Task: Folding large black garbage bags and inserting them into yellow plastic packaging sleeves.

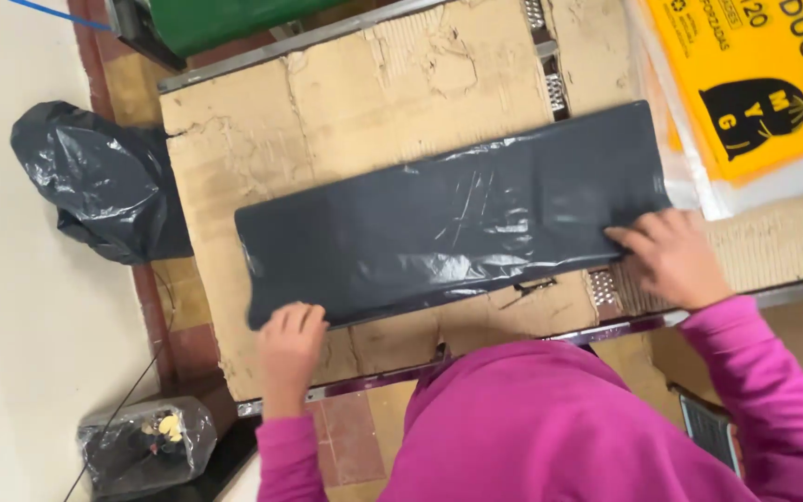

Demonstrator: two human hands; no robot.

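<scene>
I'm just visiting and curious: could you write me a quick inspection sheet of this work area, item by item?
Surface: worn brown cardboard sheet over a metal-edged table.
Job's things: flat folded dark grey plastic bag lying on the cardboard.
Clutter: yellow printed plastic packs at the far corner.
Hands: left hand and right hand each press an end of the bag, fingers flat.
Cables: thin dark cable on the floor.
Surroundings: crumpled black bag, clear sack, green bin.

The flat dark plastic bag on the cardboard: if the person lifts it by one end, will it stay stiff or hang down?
The flat dark plastic bag would probably droop, since its thin film shows wrinkles. Its glossy surface suggests it may slide easily on the cardboard. It looks light; the left hand and right hand only press its edges.
</scene>
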